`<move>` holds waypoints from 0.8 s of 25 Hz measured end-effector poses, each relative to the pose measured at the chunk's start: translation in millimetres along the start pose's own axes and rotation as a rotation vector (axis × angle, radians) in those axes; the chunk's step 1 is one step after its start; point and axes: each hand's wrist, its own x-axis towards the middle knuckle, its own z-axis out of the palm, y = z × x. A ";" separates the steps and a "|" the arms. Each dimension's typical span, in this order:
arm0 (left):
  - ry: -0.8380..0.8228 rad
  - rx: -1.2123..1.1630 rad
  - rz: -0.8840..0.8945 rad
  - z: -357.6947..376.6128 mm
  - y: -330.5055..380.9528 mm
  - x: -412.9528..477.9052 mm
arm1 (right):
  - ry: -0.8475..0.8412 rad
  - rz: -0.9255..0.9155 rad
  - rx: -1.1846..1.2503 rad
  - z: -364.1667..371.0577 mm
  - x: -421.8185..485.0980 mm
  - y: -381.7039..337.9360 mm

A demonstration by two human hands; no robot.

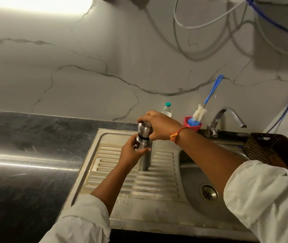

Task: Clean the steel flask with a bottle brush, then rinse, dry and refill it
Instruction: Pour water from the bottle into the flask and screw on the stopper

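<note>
A steel flask (145, 159) stands upright on the ribbed drainboard (132, 183) of the sink. My left hand (133, 152) grips its body, fingers curled round the front. My right hand (159, 126) comes over from the right and grips the steel cap (144, 128) on top of the flask. A bottle brush (205, 102) with a blue handle and white bristles leans upright in a red holder (192, 126) behind the sink, to the right of my hands.
A clear plastic water bottle (167, 109) with a teal cap stands behind my right hand. The tap (224, 118) curves over the sink bowl (197, 181) at right. A brown basket (269, 149) sits at the bowl's right edge. Dark counter (25, 155) stretches left.
</note>
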 end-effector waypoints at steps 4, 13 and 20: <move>0.017 -0.004 -0.003 -0.3 0.2 0.4 | -0.093 -0.060 -0.088 4.8 11.3 -1.2; 0.021 0.009 0.011 -0.8 -4.5 3.6 | -0.170 0.017 -0.277 3.0 24.2 -11.6; 0.050 0.032 0.003 0.7 -6.9 4.4 | -0.032 0.368 -0.371 25.3 30.4 -28.7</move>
